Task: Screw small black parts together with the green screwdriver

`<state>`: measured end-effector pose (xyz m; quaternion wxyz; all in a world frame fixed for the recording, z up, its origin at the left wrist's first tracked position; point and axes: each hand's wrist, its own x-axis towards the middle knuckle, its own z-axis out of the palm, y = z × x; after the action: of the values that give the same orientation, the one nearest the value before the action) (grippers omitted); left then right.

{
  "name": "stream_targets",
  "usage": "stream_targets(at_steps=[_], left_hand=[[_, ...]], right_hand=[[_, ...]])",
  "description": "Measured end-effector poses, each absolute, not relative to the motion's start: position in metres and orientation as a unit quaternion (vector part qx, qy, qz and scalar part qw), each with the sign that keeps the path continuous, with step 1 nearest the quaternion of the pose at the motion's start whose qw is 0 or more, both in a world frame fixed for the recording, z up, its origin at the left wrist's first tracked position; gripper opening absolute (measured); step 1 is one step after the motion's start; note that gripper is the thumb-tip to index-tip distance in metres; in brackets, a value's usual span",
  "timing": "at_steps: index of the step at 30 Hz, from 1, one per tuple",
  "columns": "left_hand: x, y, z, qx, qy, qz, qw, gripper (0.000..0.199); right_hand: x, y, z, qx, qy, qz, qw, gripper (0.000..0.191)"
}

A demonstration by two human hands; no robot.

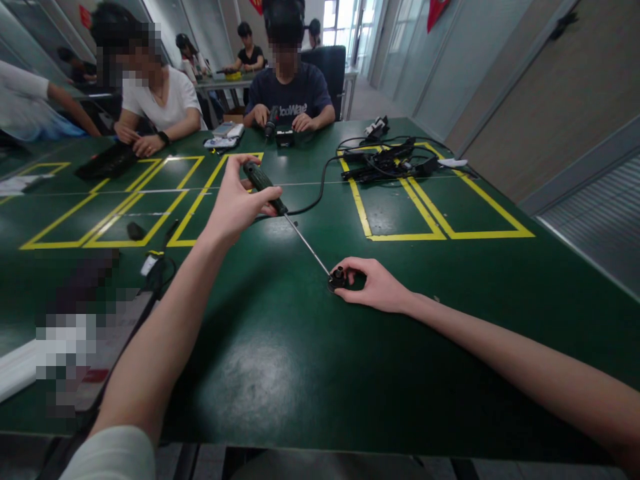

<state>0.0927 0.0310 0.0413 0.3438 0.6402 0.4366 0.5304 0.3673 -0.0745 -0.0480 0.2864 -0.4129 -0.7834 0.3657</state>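
My left hand is closed around the dark handle of a screwdriver, raised above the green table. The long metal shaft slants down to the right, and its tip meets a small round black part. Thumb and fingers of my right hand pinch that part from the right, against the tabletop. A short stub stands up from the part; its finer details are too small to make out. Whether the tip sits in a screw I cannot tell.
Black cables and connectors lie in a heap at the back right, inside yellow tape outlines. Two people sit across the table, one holding a power drill. A cable with a white tag lies to the left.
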Motion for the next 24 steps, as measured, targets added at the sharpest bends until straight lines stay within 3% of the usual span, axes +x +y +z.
stream_targets(at_steps=[8, 13, 24], left_hand=[[0.096, 0.025, 0.046, 0.624, 0.461, 0.519, 0.359, 0.063], [0.100, 0.018, 0.054, 0.611, 0.491, 0.505, 0.361, 0.062], [0.095, 0.018, 0.059, 0.616, 0.507, 0.474, 0.373, 0.067]], right_hand=[[0.364, -0.079, -0.046, -0.430, -0.782, 0.340, 0.298, 0.038], [0.359, -0.081, -0.046, -0.426, -0.777, 0.323, 0.333, 0.031], [0.359, -0.083, -0.051, -0.395, -0.711, 0.433, 0.390, 0.029]])
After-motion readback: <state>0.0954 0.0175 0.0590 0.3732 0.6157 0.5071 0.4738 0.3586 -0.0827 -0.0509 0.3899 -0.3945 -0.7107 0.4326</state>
